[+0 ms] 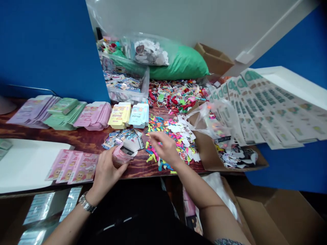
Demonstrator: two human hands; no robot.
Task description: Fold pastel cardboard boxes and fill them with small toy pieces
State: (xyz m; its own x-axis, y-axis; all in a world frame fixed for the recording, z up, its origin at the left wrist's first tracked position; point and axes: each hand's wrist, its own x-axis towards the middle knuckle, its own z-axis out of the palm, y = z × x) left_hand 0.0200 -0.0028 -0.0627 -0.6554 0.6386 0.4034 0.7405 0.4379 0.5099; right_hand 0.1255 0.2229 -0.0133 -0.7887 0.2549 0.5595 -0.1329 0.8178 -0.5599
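My left hand (108, 166) is closed around a small pink carton (122, 156), tilted with its top flaps open toward the right. Over a heap of small colourful balloons (153, 157) is my right hand (165, 147), its thumb and fingers brought together. What is between those fingertips, if anything, is too small to make out. Beyond the carton lies a loose pile of printed cards (138, 136). White paper cutouts (182, 131) are spread to the right of the balloons. Three pink cartons (83, 168) lie overlapping to the left of my left hand.
Stacks of flat purple cartons (32, 109), green cartons (66, 114), pink cartons (93, 115), yellow cartons (119, 115) and blue cartons (139, 115) line the table. Behind are small trinkets (176, 95) and a green sack (189, 64). A cardboard box (208, 153) and fanned printed sheets (270, 109) stand right.
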